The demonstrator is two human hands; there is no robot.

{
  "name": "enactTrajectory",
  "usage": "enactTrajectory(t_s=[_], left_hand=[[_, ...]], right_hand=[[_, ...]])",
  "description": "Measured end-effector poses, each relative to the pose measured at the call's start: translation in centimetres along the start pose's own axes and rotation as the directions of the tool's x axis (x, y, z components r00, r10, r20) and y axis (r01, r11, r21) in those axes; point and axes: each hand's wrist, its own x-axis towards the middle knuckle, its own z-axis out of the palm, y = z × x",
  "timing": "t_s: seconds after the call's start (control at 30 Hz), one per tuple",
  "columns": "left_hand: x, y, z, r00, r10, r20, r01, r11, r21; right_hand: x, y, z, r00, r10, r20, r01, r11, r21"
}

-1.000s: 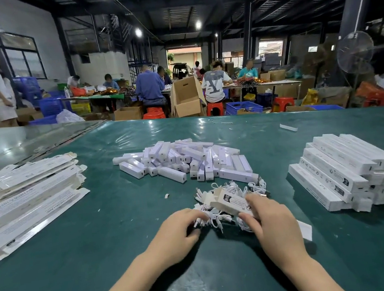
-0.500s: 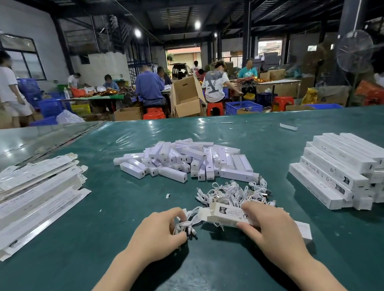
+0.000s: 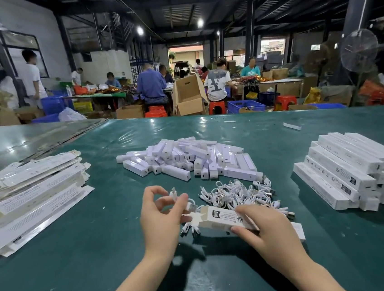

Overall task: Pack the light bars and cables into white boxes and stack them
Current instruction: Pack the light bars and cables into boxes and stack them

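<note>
My right hand [image 3: 267, 228] grips a long white box [image 3: 220, 218] that lies near the table's front, its open end with spread flaps pointing left. My left hand [image 3: 161, 217] pinches a coiled white cable [image 3: 187, 205] right at that open end. Behind the box lies a loose heap of white cables [image 3: 241, 193]. Further back is a pile of short white light bars [image 3: 187, 158]. Flat unfolded boxes [image 3: 30, 197] are stacked at the left. Packed white boxes [image 3: 354, 166] are stacked at the right.
The green table [image 3: 103, 261] is covered with a plastic sheet. A small white piece [image 3: 292, 125] lies far right near the back edge. Beyond the table, several people sit among cardboard boxes, blue crates and red stools; a fan [image 3: 358, 50] stands at the right.
My left hand has lifted a cable off the table and brought it up to the open end of the box. My right hand has kept its grip and drawn the box slightly nearer.
</note>
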Motion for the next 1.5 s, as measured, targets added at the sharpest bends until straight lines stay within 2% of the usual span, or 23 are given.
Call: enactTrajectory(t_s=[0.23,0.37,0.43,0.57,0.7,0.83,0.97,1.17,1.27,1.33,1.37,1.43,1.47,1.5], left_hand=[[-1.1,-1.2,0.8,0.995,0.097,0.025,-0.098,0.994,0.047],[-0.9,-1.5,0.5,0.982,0.16,0.098,-0.166,0.985,0.055],[-0.8,-1.5,0.0,0.963,0.217,0.158,-0.23,0.971,0.066],[-0.4,-1.4,-0.5,0.881,0.392,0.263,-0.435,0.891,0.128],[-0.2,-1.2,-0.6,0.872,0.39,0.296,-0.457,0.865,0.207],[0.6,-1.0,-1.4,0.841,0.301,0.449,-0.452,0.847,0.279],[1.3,-0.9,-2.0,0.787,0.239,0.569,-0.476,0.821,0.314],[1.5,-1.1,-2.0,0.615,0.321,0.72,-0.703,0.636,0.317],[1.3,-0.6,-2.0,0.576,0.41,0.707,-0.773,0.554,0.309],[1.0,-0.4,-1.9,0.594,0.485,0.642,-0.782,0.536,0.318],[0.8,-0.2,-1.8,0.628,0.476,0.615,-0.754,0.568,0.331],[0.8,-0.3,-1.8,0.752,0.381,0.538,-0.624,0.677,0.392],[0.8,-0.8,-1.9,0.791,0.334,0.512,-0.565,0.719,0.404],[0.9,-1.0,-2.0,0.789,0.337,0.513,-0.57,0.713,0.409]], right_hand=[[-0.1,-0.9,-0.1,1.0,0.024,-0.02,-0.022,0.995,0.097],[-0.1,-1.0,-0.3,0.992,0.114,-0.056,-0.103,0.98,0.171],[-0.1,-0.9,-0.4,0.985,0.155,-0.074,-0.138,0.969,0.204],[-0.1,-0.8,-0.3,0.977,0.192,-0.098,-0.163,0.955,0.25],[-0.2,-0.6,-0.2,0.977,0.183,-0.11,-0.151,0.955,0.254],[-0.5,-0.5,-0.2,0.987,0.139,-0.076,-0.123,0.975,0.186],[-0.6,-0.6,0.0,0.995,0.096,-0.041,-0.089,0.987,0.136],[-0.5,-0.5,0.2,0.998,0.06,-0.018,-0.058,0.996,0.071],[-0.4,-0.6,0.1,0.996,0.089,-0.028,-0.085,0.991,0.106],[-0.4,-0.6,-0.1,0.992,0.125,-0.033,-0.119,0.983,0.143],[-0.4,-0.6,-0.1,0.99,0.135,-0.038,-0.128,0.98,0.154],[-0.4,-0.5,-0.1,0.989,0.14,-0.047,-0.131,0.979,0.153],[-0.4,-0.5,0.0,0.989,0.138,-0.053,-0.13,0.981,0.145],[-0.5,-0.5,0.0,0.989,0.138,-0.059,-0.128,0.981,0.142]])
